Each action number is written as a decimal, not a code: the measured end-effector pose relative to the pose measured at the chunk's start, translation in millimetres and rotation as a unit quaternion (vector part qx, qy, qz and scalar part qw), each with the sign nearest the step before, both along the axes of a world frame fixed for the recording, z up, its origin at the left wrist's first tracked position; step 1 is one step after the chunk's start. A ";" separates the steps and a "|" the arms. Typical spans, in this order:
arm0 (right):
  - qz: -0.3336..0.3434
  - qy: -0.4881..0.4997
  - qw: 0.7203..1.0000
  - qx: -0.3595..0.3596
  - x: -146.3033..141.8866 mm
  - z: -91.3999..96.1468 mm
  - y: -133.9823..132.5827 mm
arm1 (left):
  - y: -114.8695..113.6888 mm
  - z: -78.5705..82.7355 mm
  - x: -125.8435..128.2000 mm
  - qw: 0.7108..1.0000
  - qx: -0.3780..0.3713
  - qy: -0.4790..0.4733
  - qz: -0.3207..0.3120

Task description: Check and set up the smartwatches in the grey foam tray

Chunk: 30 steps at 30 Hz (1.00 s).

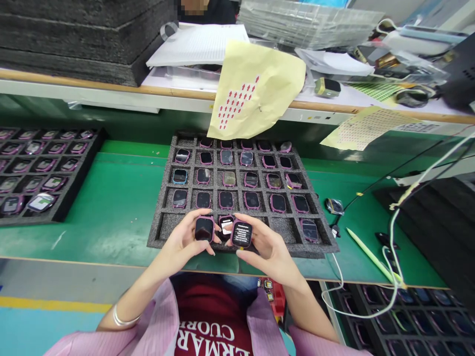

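My left hand (191,238) grips a purple-framed smartwatch (204,230) whose screen is dark. In my right hand (265,245) is another purple-framed smartwatch (241,233), its black screen lit with lines of white text. Both are held just above the front row of a black foam tray (162,217). Between them a third watch (225,225) with a white patch on its screen shows in the tray; my fingers partly cover it. Most compartments behind hold similar watches, and one watch (180,176) at the left has a blue frame.
Another foam tray of watches (44,170) lies at the left. A green pen-like stick (371,254) and a white cable (395,237) are at the right. Yellow sticker sheets (256,94) hang from the shelf. More watches (415,316) fill a lower tray at the right.
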State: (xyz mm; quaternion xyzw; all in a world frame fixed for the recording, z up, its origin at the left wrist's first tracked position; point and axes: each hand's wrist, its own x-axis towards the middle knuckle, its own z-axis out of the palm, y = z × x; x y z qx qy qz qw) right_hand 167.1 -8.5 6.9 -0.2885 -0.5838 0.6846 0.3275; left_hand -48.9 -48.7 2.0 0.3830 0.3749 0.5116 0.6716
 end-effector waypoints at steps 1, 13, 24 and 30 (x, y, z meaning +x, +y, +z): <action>0.000 0.006 1.000 -0.003 0.1 0.4 -0.1 | -0.1 -0.3 0.1 1.000 0.001 0.002 -0.003; -0.079 -0.023 0.997 0.008 -3.6 1.7 -3.9 | -2.0 -2.6 1.1 1.000 0.006 0.020 -0.008; -0.112 -0.255 0.928 0.249 73.0 16.2 33.4 | -0.1 -4.3 -4.8 0.999 0.001 0.040 0.007; -0.045 -0.431 0.832 0.347 106.6 12.2 38.9 | -0.2 -2.6 -3.2 0.998 -0.015 0.059 0.003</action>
